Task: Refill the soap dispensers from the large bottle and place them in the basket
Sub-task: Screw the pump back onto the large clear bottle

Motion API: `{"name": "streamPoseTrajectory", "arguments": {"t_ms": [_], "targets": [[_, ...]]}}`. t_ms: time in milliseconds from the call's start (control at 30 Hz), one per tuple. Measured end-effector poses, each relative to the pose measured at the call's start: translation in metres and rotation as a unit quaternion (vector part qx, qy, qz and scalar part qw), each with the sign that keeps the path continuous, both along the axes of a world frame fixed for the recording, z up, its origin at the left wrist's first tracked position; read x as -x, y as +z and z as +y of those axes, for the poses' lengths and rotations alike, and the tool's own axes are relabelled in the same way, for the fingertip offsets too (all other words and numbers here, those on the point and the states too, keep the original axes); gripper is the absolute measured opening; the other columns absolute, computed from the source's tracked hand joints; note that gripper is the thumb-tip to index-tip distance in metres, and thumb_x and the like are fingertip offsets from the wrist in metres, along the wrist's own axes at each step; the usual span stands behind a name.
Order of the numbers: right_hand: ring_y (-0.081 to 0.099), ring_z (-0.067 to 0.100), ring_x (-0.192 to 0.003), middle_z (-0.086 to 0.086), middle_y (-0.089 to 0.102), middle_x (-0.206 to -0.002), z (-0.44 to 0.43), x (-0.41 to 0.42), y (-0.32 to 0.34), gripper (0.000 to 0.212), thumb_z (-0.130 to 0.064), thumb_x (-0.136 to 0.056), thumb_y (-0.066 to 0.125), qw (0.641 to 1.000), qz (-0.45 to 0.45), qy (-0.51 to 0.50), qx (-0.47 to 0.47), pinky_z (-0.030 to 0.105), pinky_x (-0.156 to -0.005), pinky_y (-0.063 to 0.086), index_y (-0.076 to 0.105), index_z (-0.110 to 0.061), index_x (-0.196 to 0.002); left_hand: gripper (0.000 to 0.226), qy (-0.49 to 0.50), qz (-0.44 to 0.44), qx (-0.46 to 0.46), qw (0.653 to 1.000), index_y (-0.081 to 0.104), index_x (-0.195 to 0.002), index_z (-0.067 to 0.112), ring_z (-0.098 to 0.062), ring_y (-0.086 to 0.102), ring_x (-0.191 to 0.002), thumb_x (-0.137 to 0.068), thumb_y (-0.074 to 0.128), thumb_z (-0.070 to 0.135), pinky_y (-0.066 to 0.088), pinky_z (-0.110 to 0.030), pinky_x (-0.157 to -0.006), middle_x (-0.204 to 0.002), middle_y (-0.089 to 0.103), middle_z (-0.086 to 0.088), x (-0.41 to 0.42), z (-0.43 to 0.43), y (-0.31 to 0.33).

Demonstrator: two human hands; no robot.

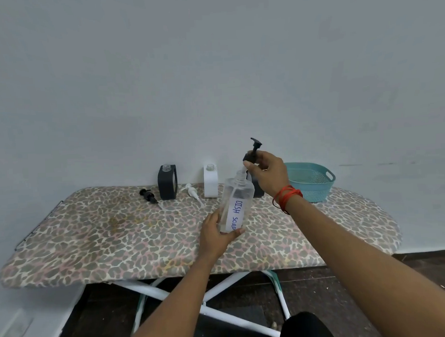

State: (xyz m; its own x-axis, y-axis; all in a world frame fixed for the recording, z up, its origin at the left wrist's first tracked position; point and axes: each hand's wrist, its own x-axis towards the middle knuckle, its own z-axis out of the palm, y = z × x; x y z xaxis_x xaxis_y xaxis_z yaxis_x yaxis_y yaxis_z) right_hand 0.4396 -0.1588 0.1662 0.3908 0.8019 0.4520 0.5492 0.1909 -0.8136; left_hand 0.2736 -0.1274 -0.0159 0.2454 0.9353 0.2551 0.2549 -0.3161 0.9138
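Note:
My left hand [216, 234] grips the base of a large clear bottle [236, 200] labelled "DISH SOAP", tilted above the board. My right hand [268, 174] pinches its black pump head [252, 152], lifted just out of the open neck with the tube still inside. A black dispenser [167, 182] and a white dispenser [210, 181] stand uncapped at the back. Beside them lie a black pump [148, 196] and a white pump [192, 190]. A dark object [257, 189] sits half hidden behind my right wrist. The teal basket [310, 180] stands at the back right.
Everything rests on an ironing board with a leopard-print cover [118, 237], set against a plain wall. Its white crossed legs [220, 294] stand on a dark floor below. The board's front half holds nothing.

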Motion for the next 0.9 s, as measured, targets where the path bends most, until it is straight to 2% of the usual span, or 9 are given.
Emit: {"name": "streamPoseTrajectory", "arguments": {"t_ms": [167, 267, 400, 500, 633, 733, 800, 833, 900], "targets": [[0.069, 0.023, -0.089, -0.001, 0.075, -0.097, 0.000, -0.002, -0.009, 0.027, -0.026, -0.083, 0.080, 1.000, -0.022, 0.011, 0.012, 0.035, -0.083, 0.058, 0.072, -0.022, -0.109, 0.080, -0.009, -0.005, -0.006, 1.000, 0.061, -0.122, 0.040, -0.011, 0.064, -0.110, -0.055, 0.089, 0.075, 0.059, -0.044, -0.091, -0.118, 0.067, 0.012, -0.001, 0.000, -0.001], [0.067, 0.017, -0.082, -0.002, 0.075, -0.096, 0.001, 0.001, -0.022, 0.032, -0.026, -0.081, 0.081, 0.998, -0.042, 0.021, 0.039, 0.033, -0.081, 0.057, 0.072, -0.019, -0.111, 0.079, -0.012, -0.004, -0.010, 1.000, 0.057, -0.122, 0.046, -0.012, 0.063, -0.112, -0.056, 0.088, 0.075, 0.058, -0.044, -0.093, -0.119, 0.066, 0.012, -0.001, -0.001, 0.001], [0.063, 0.014, -0.073, -0.005, 0.072, -0.089, 0.005, 0.008, -0.030, 0.033, -0.025, -0.075, 0.087, 0.999, 0.033, 0.009, 0.029, 0.029, -0.073, 0.054, 0.067, -0.017, -0.099, 0.091, -0.011, -0.005, 0.000, 1.000, 0.060, -0.131, 0.034, -0.012, 0.062, -0.115, -0.055, 0.088, 0.076, 0.057, -0.044, -0.096, -0.124, 0.065, 0.010, -0.001, 0.001, -0.002], [0.051, 0.013, -0.071, -0.003, 0.059, -0.085, 0.010, 0.019, -0.026, 0.050, -0.034, -0.066, 0.092, 0.999, 0.013, -0.032, 0.034, 0.023, -0.064, 0.041, 0.050, -0.019, -0.088, 0.104, -0.013, 0.001, 0.012, 1.000, 0.058, -0.140, 0.029, -0.011, 0.062, -0.117, -0.053, 0.088, 0.078, 0.057, -0.043, -0.097, -0.129, 0.064, 0.009, -0.002, 0.003, -0.006], [0.057, 0.013, -0.083, -0.005, 0.060, -0.100, 0.014, 0.022, -0.021, 0.063, -0.045, -0.063, 0.092, 0.998, 0.010, -0.004, 0.065, 0.029, -0.075, 0.050, 0.052, -0.017, -0.104, 0.105, -0.014, -0.002, 0.028, 1.000, 0.057, -0.141, 0.032, -0.010, 0.063, -0.118, -0.052, 0.088, 0.079, 0.058, -0.043, -0.097, -0.131, 0.065, 0.010, -0.002, 0.006, -0.008], [0.068, 0.022, -0.097, -0.004, 0.071, -0.111, 0.010, 0.012, -0.021, 0.036, -0.025, -0.080, 0.083, 0.994, 0.044, 0.087, 0.044, 0.041, -0.092, 0.056, 0.066, -0.018, -0.111, 0.103, -0.021, -0.005, 0.028, 0.999, 0.058, -0.141, 0.029, -0.010, 0.063, -0.118, -0.054, 0.087, 0.077, 0.057, -0.041, -0.098, -0.130, 0.066, 0.011, -0.002, 0.006, -0.007], [0.070, 0.016, -0.103, 0.002, 0.073, -0.110, 0.005, 0.008, -0.022, 0.027, -0.004, -0.085, 0.075, 0.988, 0.079, 0.129, 0.026, 0.042, -0.098, 0.054, 0.070, -0.013, -0.110, 0.103, -0.024, -0.001, 0.027, 0.999, 0.058, -0.141, 0.028, -0.009, 0.063, -0.117, -0.055, 0.087, 0.076, 0.057, -0.038, -0.097, -0.129, 0.066, 0.010, -0.002, 0.006, -0.006], [0.070, 0.015, -0.103, 0.004, 0.074, -0.109, 0.004, 0.007, -0.024, 0.027, 0.000, -0.085, 0.074, 0.986, 0.094, 0.137, 0.025, 0.042, -0.098, 0.054, 0.070, -0.011, -0.109, 0.100, -0.023, 0.000, 0.025, 0.999, 0.058, -0.140, 0.027, -0.009, 0.064, -0.116, -0.056, 0.088, 0.074, 0.057, -0.036, -0.096, -0.129, 0.066, 0.010, -0.002, 0.006, -0.007], [0.072, 0.022, -0.096, 0.004, 0.075, -0.102, 0.006, 0.010, -0.026, 0.026, -0.012, -0.078, 0.083, 0.987, 0.101, 0.119, 0.025, 0.044, -0.094, 0.057, 0.073, -0.015, -0.101, 0.090, -0.023, -0.003, 0.022, 1.000, 0.061, -0.135, 0.027, -0.007, 0.065, -0.112, -0.060, 0.090, 0.066, 0.057, -0.030, -0.093, -0.126, 0.068, 0.009, -0.001, 0.004, -0.005]]}}
